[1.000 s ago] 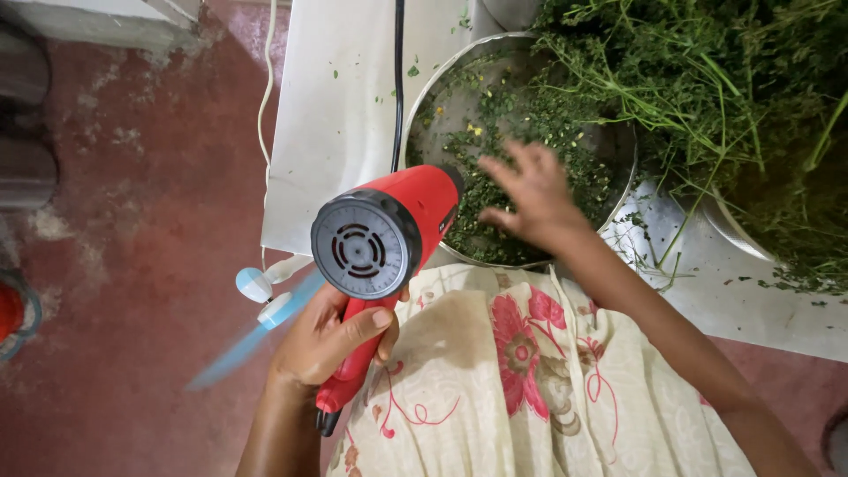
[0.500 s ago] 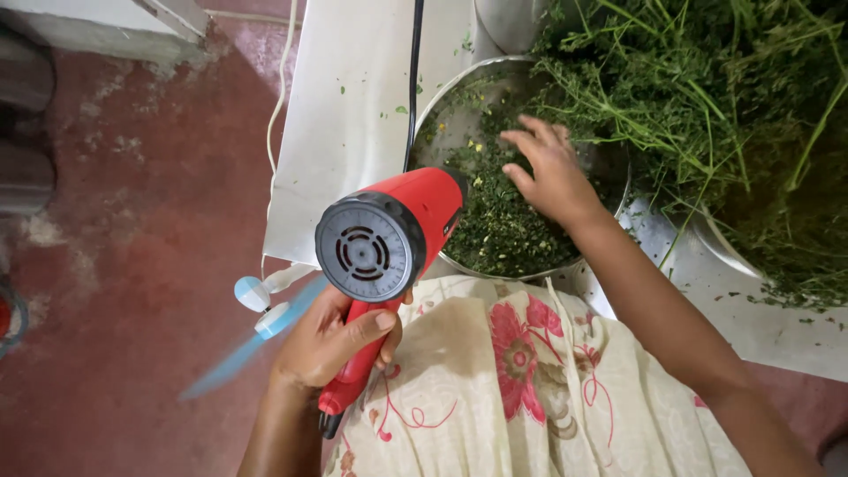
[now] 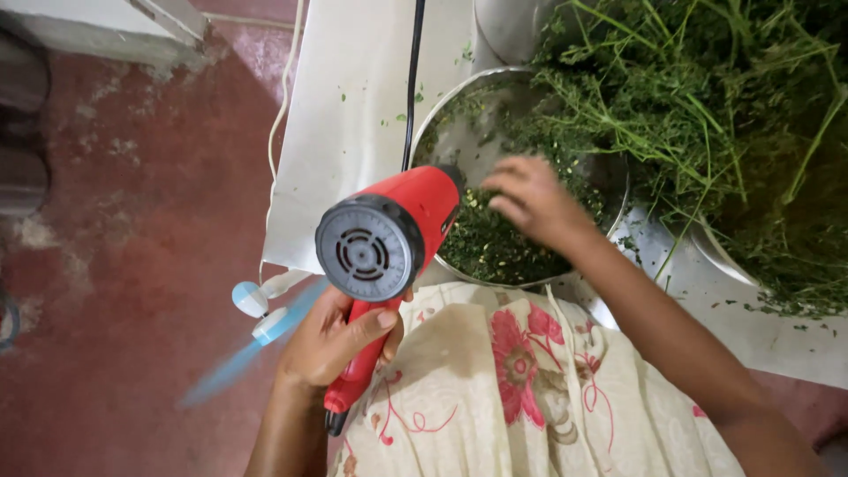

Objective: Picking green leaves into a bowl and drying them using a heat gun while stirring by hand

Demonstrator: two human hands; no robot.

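Your left hand (image 3: 340, 340) is wrapped round the grip of the red dryer (image 3: 389, 238), fingers clamped on the handle, thumb across the front. The dryer's grey rear grille faces the camera; its nozzle points into the steel bowl (image 3: 446, 132), just over the near-left rim. A black cord (image 3: 412, 79) runs up across the white cloth (image 3: 353, 115) on the counter.

Your right hand (image 3: 530, 199) is down in the bowl, on the chopped green leaves (image 3: 490, 247). Fingers are spread apart, slightly blurred; can't tell if any leaves are pinched between them. Leaves lie mostly in the bowl's near half, w/ bare metal showing at the far-left wall.

To the right, a big heap of green stalks (image 3: 707, 106) spills over the bowl's far-right edge and fills a second vessel, its rim (image 3: 720, 256) just showing. Loose leaf bits dot the cloth.

Floral fabric (image 3: 495, 389) covers your lap, touching the bowl's near rim. A blue-and-white item (image 3: 261, 314) lies blurred by your left wrist, above the red floor (image 3: 115, 265).
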